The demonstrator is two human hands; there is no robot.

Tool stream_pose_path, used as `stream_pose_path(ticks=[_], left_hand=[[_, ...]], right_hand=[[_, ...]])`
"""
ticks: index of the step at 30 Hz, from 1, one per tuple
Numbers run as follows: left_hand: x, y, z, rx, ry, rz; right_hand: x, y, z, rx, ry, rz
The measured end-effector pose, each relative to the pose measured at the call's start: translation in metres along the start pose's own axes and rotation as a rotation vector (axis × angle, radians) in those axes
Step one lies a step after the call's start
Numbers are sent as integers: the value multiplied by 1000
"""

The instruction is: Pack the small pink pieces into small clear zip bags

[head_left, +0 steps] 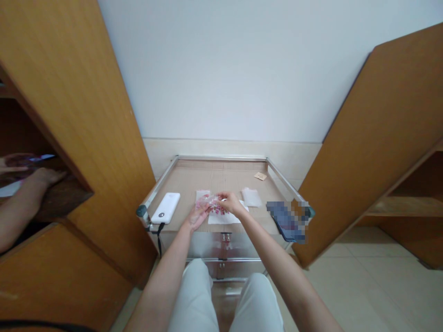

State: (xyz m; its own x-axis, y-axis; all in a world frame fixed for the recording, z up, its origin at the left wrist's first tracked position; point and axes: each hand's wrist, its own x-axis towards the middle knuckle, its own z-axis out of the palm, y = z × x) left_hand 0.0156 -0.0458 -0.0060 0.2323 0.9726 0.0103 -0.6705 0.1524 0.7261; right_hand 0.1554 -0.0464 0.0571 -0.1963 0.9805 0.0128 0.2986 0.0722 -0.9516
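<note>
Lower centre of frame: left hand [198, 216] gripping, right hand [229, 202] pinching a clear, crinkled plastic bag [209, 200], pink showing through; small reddish pieces [220, 210] lying on white sheet [224, 219] alongside.

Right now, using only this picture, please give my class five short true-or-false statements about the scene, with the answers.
1. The left hand holds clear plastic. True.
2. The right hand rests on the white device. False: it is at the clear plastic, and the device lies at the left of the tabletop.
3. Small red pieces lie on a white sheet. True.
4. The small tan card lies left of both hands. False: it lies toward the far right corner.
5. Another person's arm shows at the picture's left edge. True.
</note>
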Motion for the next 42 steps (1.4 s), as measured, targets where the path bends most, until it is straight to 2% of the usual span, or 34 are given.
stream_pose_path(ticks=[4,11,15,23,29,33,42], left_hand=[[1,-1,-1,-20,-25,5],[-1,-1,-2,-5,-62,-10],[-2,-1,-3,-26,-121,-28],[0,-4,-7,-13,-174,-81],[-1,-3,-2,-62,-174,-31],[-2,-2,-2,-90,-172,-24],[2,-3,-5,-133,-16,-25]], right_hand=[[-3,1,0,-27,2,-13],[-3,7,-2,13,-211,-93],[1,8,-2,74,-285,-46],[7,8,1,-9,-195,1],[6,4,2,-124,-224,-33],[7,5,1,-117,-241,-44],[5,11,-2,-2,-201,-80]])
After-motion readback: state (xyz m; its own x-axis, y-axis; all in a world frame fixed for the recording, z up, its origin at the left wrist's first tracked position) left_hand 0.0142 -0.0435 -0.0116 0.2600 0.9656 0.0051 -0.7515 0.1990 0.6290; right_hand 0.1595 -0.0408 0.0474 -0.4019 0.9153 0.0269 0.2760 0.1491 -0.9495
